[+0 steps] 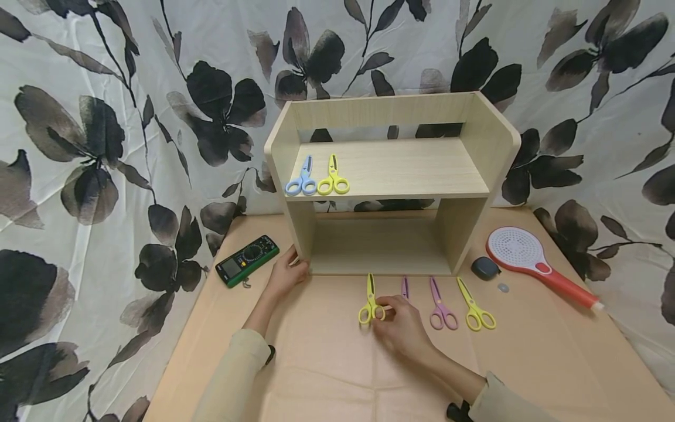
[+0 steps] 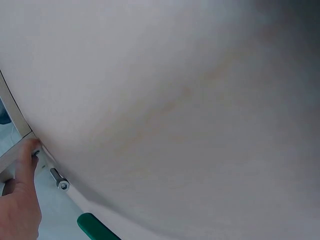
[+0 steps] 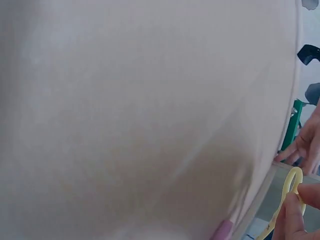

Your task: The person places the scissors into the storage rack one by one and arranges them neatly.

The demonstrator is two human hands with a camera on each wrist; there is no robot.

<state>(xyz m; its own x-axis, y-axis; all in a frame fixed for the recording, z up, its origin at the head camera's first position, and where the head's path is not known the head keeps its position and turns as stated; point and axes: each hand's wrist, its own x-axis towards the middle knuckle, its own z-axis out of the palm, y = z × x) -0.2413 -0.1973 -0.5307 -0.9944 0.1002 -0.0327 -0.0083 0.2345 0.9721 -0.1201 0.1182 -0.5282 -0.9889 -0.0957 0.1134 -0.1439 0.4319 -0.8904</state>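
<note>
My right hand pinches the handle rings of a yellow pair of scissors lying on the tan table in front of a light wooden shelf unit. In the right wrist view, my fingers hold its yellow ring. My wrist partly hides a purple pair of scissors just to the right. My left hand rests with straight fingers against the shelf's lower left corner. The left wrist view shows a finger touching that corner edge. A blue pair and a yellow pair lie on the upper shelf.
Another purple pair and a yellow pair lie to the right. A green multimeter sits left of the shelf. A black tape measure, a coin and a red-handled white paddle lie on the right. A floral cloth hangs behind.
</note>
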